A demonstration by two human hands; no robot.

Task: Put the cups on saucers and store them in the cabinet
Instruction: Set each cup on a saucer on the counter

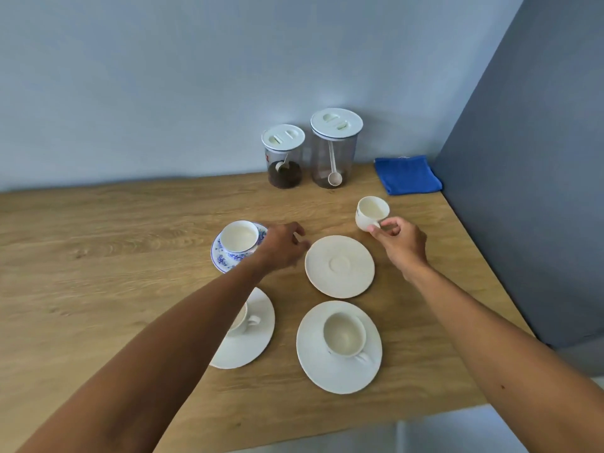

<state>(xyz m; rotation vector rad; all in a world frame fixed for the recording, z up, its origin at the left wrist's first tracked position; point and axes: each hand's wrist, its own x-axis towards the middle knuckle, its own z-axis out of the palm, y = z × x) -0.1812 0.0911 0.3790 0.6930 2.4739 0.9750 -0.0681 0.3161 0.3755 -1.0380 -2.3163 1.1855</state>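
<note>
Now the right hand [400, 241] pinches the last cup [371, 212], next lowering it onto the bare saucer [340, 266], beside which the left hand [282, 245] hovers loosely open.

Soft, even daylight here, no glare; faint shadows sit under the left hand [282, 246] and beneath the right hand [400, 243] on the bench [114, 250], whose far edge bows with wide-angle distortion, detail slightly smeared

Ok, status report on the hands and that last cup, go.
Right hand pinching the last cup by its handle, beside the bare saucer. Left hand empty, by the blue-patterned saucer. Nothing in the way.
</note>
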